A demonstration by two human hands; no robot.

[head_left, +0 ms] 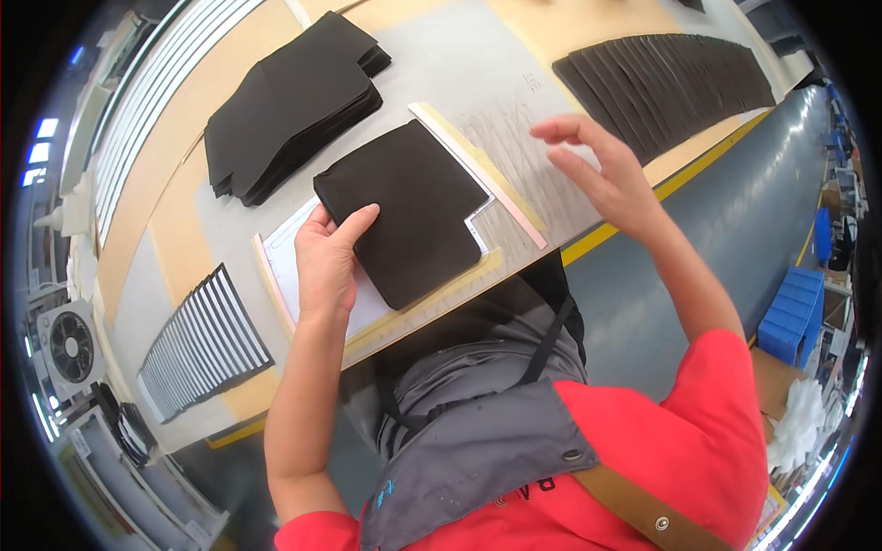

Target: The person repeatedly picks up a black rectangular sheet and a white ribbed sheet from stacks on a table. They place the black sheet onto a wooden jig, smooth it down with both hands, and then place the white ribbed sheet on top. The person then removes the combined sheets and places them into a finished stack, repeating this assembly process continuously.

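Note:
My left hand (pixel 327 262) grips the left edge of a black flat piece (pixel 409 207), thumb on top and fingers under the edge. The piece is roughly square, with a notch at its right corner; I cannot tell whether it is one layer or several. It lies over a white sheet with drawn lines (pixel 367 308), between raised guide strips (pixel 478 174) on the worktable. My right hand (pixel 602 170) is lifted to the right of the piece and touches nothing. Its thumb and index finger are apart, with nothing between them.
A pile of black cut pieces (pixel 289 101) lies at the back left. Black pieces overlap in a fanned row (pixel 666 87) at the far right. Near the left edge is a row of black and white strips (pixel 207 344). Blue crates (pixel 792 312) stand beyond the floor.

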